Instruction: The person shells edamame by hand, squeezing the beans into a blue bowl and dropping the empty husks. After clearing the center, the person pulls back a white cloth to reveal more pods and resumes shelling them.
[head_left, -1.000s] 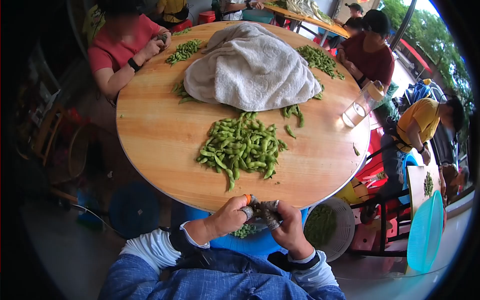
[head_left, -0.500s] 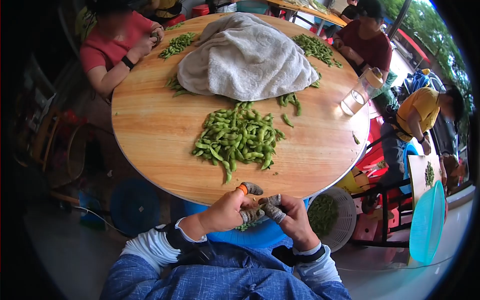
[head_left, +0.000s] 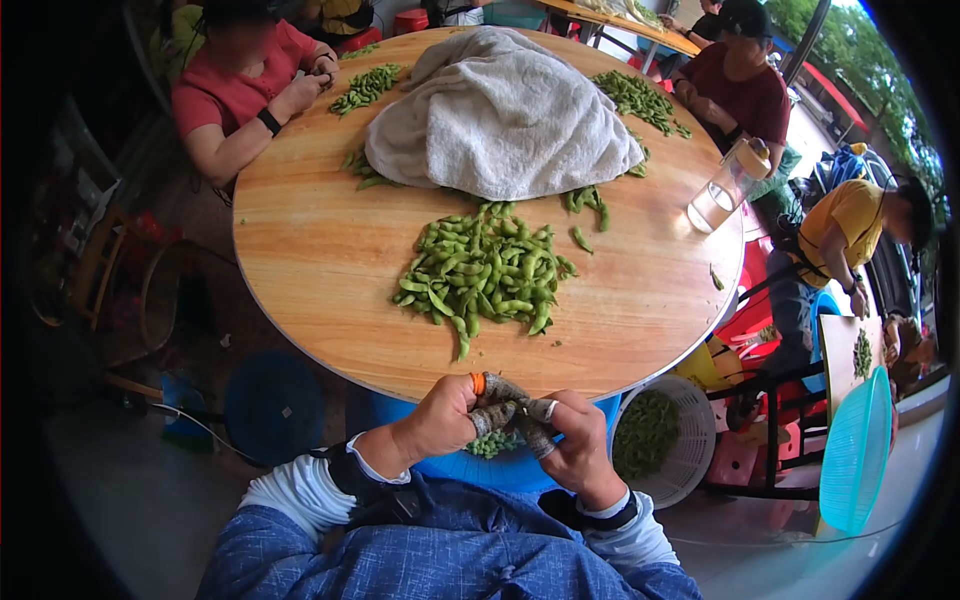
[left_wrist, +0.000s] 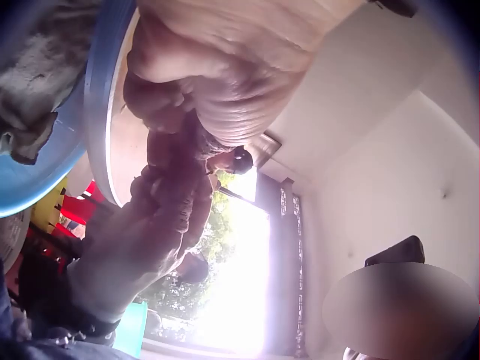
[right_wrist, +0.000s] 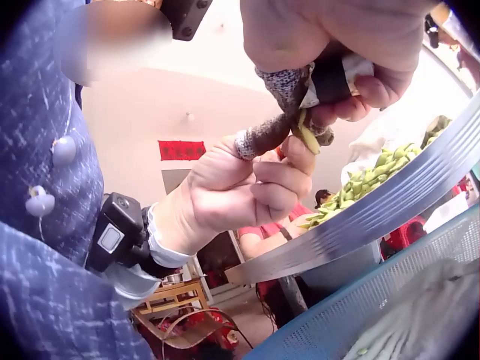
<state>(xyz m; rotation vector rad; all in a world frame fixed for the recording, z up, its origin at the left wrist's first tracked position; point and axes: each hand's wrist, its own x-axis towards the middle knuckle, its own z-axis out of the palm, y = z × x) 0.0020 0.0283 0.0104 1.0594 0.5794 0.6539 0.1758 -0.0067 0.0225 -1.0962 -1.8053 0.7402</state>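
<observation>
from the head view, the person's left hand (head_left: 440, 420) and right hand (head_left: 575, 445) met just off the near edge of the round wooden table (head_left: 320, 250), fingertips together and wrapped in grey knitted covers (head_left: 500, 412). what they gripped was too small to make out from there. right beneath the hands sat a blue basin (head_left: 455, 475) with a few pods in it. a heap of green pods (head_left: 485, 275) lay on the table well ahead of the hands, and behind it a grey towel (head_left: 500, 110) was mounded. a white basket (head_left: 690, 440) holding green pods stood on the floor to the right.

from the left wrist view, the left hand (left_wrist: 225, 67) filled the top, fingers curled inward, with the right hand (left_wrist: 142, 247) pressed against it from below. the pod itself was hidden there.

from the right wrist view it was plain: an edamame pod (right_wrist: 306, 136) hung between the two hands, pinched from above by the right hand's (right_wrist: 330, 45) thumb and covered finger, and gripped from below by the left hand's (right_wrist: 240, 195) curled fingers and its covered fingertip. the pod was in the air, just on the near side of the table's metal rim (right_wrist: 360, 217).
</observation>
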